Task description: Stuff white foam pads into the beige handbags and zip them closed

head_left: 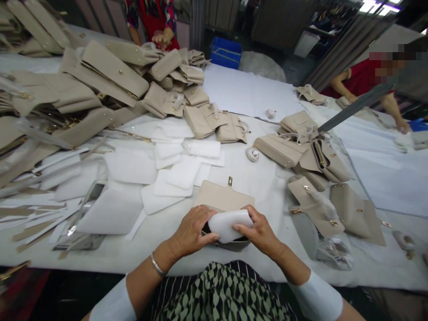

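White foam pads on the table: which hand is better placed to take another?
Left, probably: the left hand sits nearer the white foam pads; the right hand is beyond the held pad.

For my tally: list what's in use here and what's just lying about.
In use: left hand, right hand, foam pad, handbag under it.

Lying about: loose foam pads, piled handbags, blue crate.
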Demonstrator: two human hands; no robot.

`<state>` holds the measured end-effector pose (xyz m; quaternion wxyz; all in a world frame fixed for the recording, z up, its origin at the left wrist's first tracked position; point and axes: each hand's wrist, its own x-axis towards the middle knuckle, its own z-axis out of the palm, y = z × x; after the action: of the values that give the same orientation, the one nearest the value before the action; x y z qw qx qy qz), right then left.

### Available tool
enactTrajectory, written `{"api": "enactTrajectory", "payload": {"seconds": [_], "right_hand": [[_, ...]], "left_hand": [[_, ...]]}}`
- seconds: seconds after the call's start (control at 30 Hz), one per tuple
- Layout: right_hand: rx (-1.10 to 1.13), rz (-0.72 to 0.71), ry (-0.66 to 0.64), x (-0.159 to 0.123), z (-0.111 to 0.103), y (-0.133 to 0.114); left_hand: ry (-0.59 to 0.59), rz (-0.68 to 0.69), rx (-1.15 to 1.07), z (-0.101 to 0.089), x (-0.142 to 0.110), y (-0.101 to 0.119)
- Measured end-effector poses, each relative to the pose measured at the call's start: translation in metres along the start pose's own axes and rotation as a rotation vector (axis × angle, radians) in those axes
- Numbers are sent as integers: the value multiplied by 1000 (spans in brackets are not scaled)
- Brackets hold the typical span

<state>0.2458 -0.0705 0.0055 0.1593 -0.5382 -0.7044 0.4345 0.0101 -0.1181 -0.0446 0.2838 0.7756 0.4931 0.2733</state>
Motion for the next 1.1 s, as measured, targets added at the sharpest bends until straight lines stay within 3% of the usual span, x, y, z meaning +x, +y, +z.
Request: {"api": "enactTrajectory", "payload": {"seconds": [0.17,0.27,0.37,0.47,0.6,0.77,0.83,0.97,1.03,1.1], "right_hand": [[390,198,353,-8,-5,30],[753,297,502,-6,-7,38],[1100,398,506,-6,-3,34],[1213,503,334,-7,6,26],[974,484,-4,1,12,26],[511,360,-153,24,0,32],[228,229,-140,30,-2,30],[-518,-85,26,28,7,24],[-705,-250,34,21,15,24],[-740,-342,17,12,19,25]], "left_hand": [[-119,27,194,4,-3,5],[-87,30,266,10,-5,8],[-3,41,359,18,-7,8],[-15,101,442,25,-8,6],[-101,95,452,30,-7,6],[-163,31,378,25,-10,13],[-199,36,342,21,-12,14],[-236,24,310,13,-13,13],[-248,12,298,11,-13,12],[-262,4,290,10,-13,11]]}}
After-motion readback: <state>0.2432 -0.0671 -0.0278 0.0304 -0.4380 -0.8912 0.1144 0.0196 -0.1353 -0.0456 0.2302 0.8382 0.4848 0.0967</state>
